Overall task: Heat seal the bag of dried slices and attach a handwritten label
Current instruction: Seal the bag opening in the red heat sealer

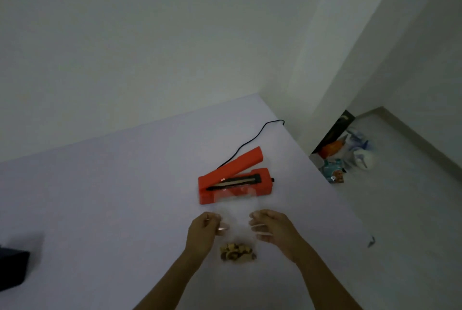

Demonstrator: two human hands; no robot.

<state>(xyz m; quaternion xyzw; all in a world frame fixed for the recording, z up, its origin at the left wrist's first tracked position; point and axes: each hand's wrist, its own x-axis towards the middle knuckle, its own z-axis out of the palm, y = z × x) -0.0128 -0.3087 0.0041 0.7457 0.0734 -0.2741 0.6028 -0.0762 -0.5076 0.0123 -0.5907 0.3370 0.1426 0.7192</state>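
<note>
A clear plastic bag [236,219] lies on the white table [100,197], with dried brown slices [237,252] gathered at its near end. Its open far end rests on the front of an orange heat sealer [235,179], whose lid arm is raised. My left hand [203,229] pinches the bag's left edge. My right hand [271,227] holds the bag's right edge with curled fingers. No label or pen is in view.
The sealer's black cord [252,139] runs back toward the wall. A dark object [12,267] sits at the table's left edge. Beyond the table's right edge, bags and packets [345,154] lie on the floor in the corner.
</note>
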